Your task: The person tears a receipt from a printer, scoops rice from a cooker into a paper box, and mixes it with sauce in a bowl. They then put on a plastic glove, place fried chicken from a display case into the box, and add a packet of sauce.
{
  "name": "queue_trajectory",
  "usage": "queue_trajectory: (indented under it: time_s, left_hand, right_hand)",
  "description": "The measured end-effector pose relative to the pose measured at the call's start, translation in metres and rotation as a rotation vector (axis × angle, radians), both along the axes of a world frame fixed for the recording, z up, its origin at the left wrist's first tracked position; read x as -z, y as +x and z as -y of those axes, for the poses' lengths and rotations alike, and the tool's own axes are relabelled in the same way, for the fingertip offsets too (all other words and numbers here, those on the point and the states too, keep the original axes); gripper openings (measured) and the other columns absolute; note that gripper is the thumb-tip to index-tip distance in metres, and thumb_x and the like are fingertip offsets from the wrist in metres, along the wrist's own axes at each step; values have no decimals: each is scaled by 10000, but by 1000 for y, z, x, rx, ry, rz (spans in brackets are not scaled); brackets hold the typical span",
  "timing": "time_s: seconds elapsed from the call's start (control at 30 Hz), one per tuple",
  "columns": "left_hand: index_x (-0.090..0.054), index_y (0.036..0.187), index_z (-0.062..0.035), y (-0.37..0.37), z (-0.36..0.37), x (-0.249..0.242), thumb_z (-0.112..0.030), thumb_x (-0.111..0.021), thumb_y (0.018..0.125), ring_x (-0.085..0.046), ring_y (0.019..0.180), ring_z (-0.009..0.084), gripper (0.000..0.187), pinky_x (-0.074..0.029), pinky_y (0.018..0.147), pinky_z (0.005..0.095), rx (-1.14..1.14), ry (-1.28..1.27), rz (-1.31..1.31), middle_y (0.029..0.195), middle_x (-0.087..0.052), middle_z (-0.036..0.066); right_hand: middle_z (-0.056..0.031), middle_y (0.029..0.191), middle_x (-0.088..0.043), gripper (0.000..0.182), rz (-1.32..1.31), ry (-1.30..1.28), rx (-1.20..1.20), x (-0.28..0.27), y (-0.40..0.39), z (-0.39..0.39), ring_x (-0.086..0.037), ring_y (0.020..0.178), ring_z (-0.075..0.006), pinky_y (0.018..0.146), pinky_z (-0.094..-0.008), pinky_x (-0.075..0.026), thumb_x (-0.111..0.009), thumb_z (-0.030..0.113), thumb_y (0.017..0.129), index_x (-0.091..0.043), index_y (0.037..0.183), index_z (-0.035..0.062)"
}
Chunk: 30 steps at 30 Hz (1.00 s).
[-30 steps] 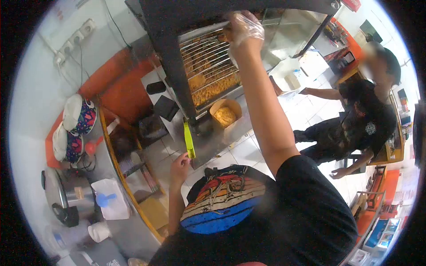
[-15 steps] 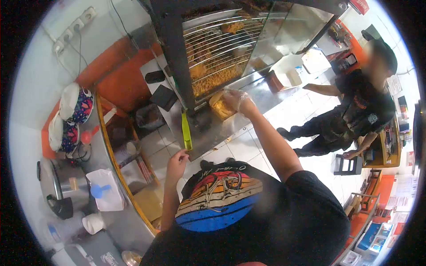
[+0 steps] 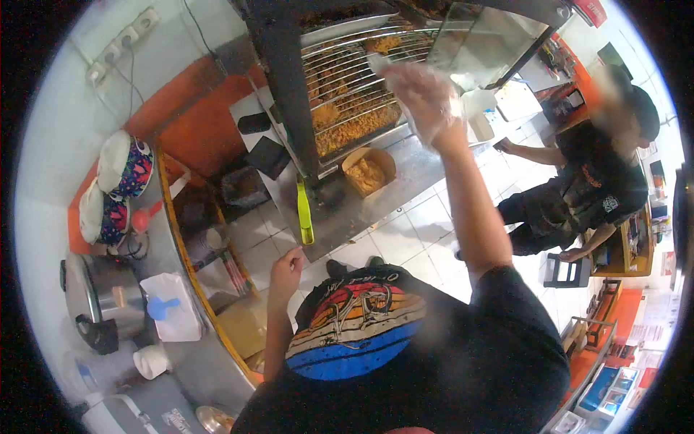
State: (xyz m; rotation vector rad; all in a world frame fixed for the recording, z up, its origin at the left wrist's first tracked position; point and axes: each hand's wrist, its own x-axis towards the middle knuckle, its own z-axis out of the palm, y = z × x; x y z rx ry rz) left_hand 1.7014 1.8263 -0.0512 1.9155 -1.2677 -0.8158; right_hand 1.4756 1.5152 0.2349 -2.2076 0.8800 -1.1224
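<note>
My right hand [image 3: 423, 98], in a clear plastic glove, is raised in front of the display cabinet's wire rack [image 3: 347, 79]; its fingers are blurred and I cannot make out whether they hold anything. Below it, a brown paper box [image 3: 369, 172] with fried food inside stands on the metal counter. My left hand [image 3: 288, 269] is bare, with its fingers curled, close to the counter's front edge. A green tongs-like tool [image 3: 303, 211] lies between the left hand and the cabinet. Fried pieces [image 3: 361, 123] lie beneath the rack.
Another person [image 3: 582, 166] stands at the right, one hand near the counter's end, the other by a black stand [image 3: 566, 270]. A white box [image 3: 478, 116] sits further along the counter. At the left, a side counter holds a large pot [image 3: 108, 296] and a blue scoop [image 3: 163, 309].
My right hand has moved up from the paper box to the front of the cabinet, leaving the box uncovered. The other person has shifted slightly right. My left hand has barely moved.
</note>
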Motion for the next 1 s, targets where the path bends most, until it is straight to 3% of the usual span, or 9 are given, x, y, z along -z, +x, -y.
queue_trajectory:
  time_s: [0.07, 0.17, 0.27, 0.43, 0.63, 1.0]
  left_hand:
    - [-622, 1163, -49, -1, 0, -1, -121, -624, 870, -657, 764, 217, 302, -497, 696, 326, 15, -22, -13, 859, -677, 141]
    - [-619, 1167, -47, 0, -3, 10, -108, -621, 870, -654, 771, 212, 303, -499, 716, 324, -4, -24, -93, 862, -678, 139]
    - [-612, 1178, -44, 5, -1, 8, -101, -617, 872, -648, 784, 199, 311, -496, 737, 316, -1, -21, -73, 866, -679, 132]
    - [-604, 1180, -23, 7, -6, 12, -110, -614, 877, -641, 798, 185, 315, -490, 738, 304, -18, -58, -12, 897, -685, 129]
    - [-612, 1154, -15, 0, -19, -4, -117, -593, 888, -656, 803, 199, 286, -491, 725, 308, -59, -13, -30, 911, -696, 130]
    - [-619, 1153, -30, -3, -35, 18, -133, -594, 876, -655, 777, 227, 296, -491, 710, 327, -100, -61, -46, 882, -690, 134]
  right_hand:
    - [-113, 1183, -629, 307, -299, -710, 30, -42, 22, 8, -625, 988, -281, 838, -373, -495, -584, 246, 887, -644, 1183, 189]
    - [-141, 1233, -582, 298, -438, -739, 198, -42, 54, 50, -588, 1028, -344, 876, -403, -486, -541, 274, 916, -632, 1197, 233]
    - [-121, 1316, -540, 439, -1373, -101, 298, -114, 89, 49, -516, 1164, -227, 936, -393, -431, -475, 371, 952, -544, 1252, 58]
    - [-157, 1349, -504, 477, -713, 53, 331, -80, 109, 124, -464, 1228, -270, 1008, -387, -374, -504, 387, 933, -528, 1276, 56]
    - [-150, 1357, -499, 495, -610, 2, 284, -82, 128, 143, -455, 1241, -271, 1024, -383, -364, -527, 394, 919, -520, 1289, 64]
    - [-137, 1371, -490, 537, -593, -67, 287, -88, 126, 144, -439, 1265, -273, 1052, -375, -347, -570, 408, 894, -504, 1313, 80]
